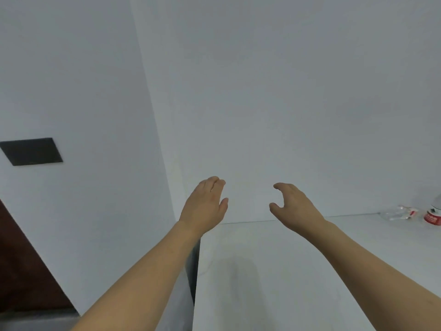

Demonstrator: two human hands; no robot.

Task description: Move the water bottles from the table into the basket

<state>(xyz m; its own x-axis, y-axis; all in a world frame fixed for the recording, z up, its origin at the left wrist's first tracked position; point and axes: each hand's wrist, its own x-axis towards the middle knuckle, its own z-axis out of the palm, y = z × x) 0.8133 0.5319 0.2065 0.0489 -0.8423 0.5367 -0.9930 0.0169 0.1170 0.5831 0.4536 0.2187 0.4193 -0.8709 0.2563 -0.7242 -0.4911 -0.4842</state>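
Head view looked forward over a white worktop [274, 271] pushed against a pale wall [286, 91], with both bare forearms reaching out ahead. On the left, the left hand [206, 204] hung in the air above the worktop's far left corner, back of the hand up, fingers loosely extended and close together, thumb slightly apart; its grip was relaxed and held nothing. The right hand [293, 201] hovered well apart from it, just beyond the worktop's far edge in the picture, its fingers gently curved and thumb spread below them into a wide, empty grip. Far to the right, at the frame's edge, an upright water bottle [433, 215] with a red label stood on the worktop near the wall, only partly in view. Just beside it, to its left, a clear bottle [397, 213] lay on its side, touching the worktop. Both bottles sat well apart from either hand. A dark rectangular panel [31, 151] was set in the left wall, and a brown door [21, 271] showed at lower left.
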